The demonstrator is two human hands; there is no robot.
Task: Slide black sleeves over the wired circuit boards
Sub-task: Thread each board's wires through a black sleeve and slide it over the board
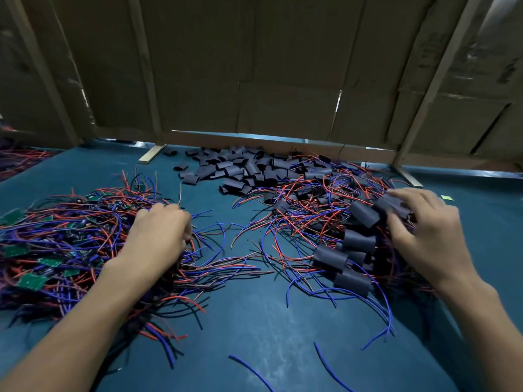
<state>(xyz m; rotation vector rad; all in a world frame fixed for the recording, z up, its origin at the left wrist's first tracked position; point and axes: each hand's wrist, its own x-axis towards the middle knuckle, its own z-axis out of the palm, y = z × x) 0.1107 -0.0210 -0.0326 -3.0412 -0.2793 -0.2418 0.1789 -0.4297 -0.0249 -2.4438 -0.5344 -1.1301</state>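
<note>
- While both hands are down on the dark blue-green table top (254, 321), the heap of bare green circuit boards with red, blue and black wires (56, 244) lies at the far left, and it is the heap that has no sleeves yet.
- Most of those boards lie flat, and their wires run mostly toward the middle of the table, so the long way of each piece goes left to right.
- At the right edge of that heap, the left hand (161, 233) sits with its fingers curled down into the wires; it looks like it grips a bunch, but I cannot tell which board it has.
- Far back in the middle, by the brown cardboard wall (254, 66), lies the pile of loose short black sleeves (237, 169), well apart from both hands and a bit nearer the right one.
- Next comes the heap of boards already covered in black sleeves (353, 250), with wires fanning out toward the middle.
- Over that heap, the right hand (424, 236) pinches one black sleeved piece (392, 205) in its fingertips; its long side runs across, left to right.
- My guess is the left hand brings a bare board, since it is the closer one.
</note>
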